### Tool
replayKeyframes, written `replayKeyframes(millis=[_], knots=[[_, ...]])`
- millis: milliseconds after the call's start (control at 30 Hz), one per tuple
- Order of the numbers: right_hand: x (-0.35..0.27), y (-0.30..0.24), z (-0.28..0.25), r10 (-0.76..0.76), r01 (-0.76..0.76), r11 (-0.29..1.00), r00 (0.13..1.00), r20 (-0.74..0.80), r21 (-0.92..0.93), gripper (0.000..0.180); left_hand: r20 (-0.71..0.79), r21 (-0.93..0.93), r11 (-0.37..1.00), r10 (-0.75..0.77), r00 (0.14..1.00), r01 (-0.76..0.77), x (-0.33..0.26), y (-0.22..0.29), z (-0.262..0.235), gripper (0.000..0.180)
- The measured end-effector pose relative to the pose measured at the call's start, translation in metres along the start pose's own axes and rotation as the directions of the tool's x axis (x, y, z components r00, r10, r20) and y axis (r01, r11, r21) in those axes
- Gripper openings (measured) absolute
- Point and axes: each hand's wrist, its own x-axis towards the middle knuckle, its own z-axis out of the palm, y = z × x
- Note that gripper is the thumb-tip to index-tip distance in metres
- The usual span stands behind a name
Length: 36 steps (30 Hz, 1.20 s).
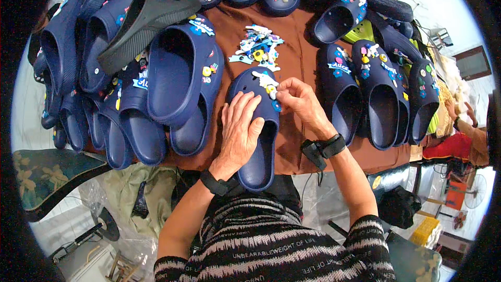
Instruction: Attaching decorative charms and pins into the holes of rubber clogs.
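Left hand (239,120) flat on a navy clog (257,169), right hand (301,103) pinching a charm (272,92), we should press squarely.

Floral-patterned seat (44,180) at left; black bundle (399,207), yellow crate (425,230), fan (474,191) (round, caged) at right.

A navy-blue, smooth, moulded slip-on clog (263,151) with an open back lies sole down at the centre of the frame, toe toward the top, heel toward the bottom. On its rounded toe sit a white figure-shaped charm (264,78), a small yellow-and-white charm (271,90) and, lower right, a blue flower-shaped charm (276,105).
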Motion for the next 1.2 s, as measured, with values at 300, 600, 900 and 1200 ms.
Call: replayKeyframes(millis=[300,600,900,1200], knots=[[-0.004,-0.013,-0.004,-0.295,0.308,0.796,0.949,0.112,-0.521,0.014,-0.001,0.008,1.0,0.003,1.0,-0.003,0.0,0.0,0.0,0.052],[-0.004,-0.017,-0.002,-0.173,0.2,0.808,0.98,0.101,-0.554,0.022,-0.009,0.008,1.0,0.003,1.0,-0.002,-0.001,-0.002,0.001,0.052],[0.019,-0.009,-0.023,0.189,-0.137,0.97,0.944,0.27,-0.201,0.021,-0.02,0.008,1.0,0.009,1.0,-0.009,0.0,-0.001,0.002,0.052],[0.04,-0.014,-0.03,0.37,-0.222,0.892,0.86,0.352,-0.394,0.031,-0.027,-0.015,1.0,0.005,1.0,-0.006,0.0,-0.002,0.004,0.051]])
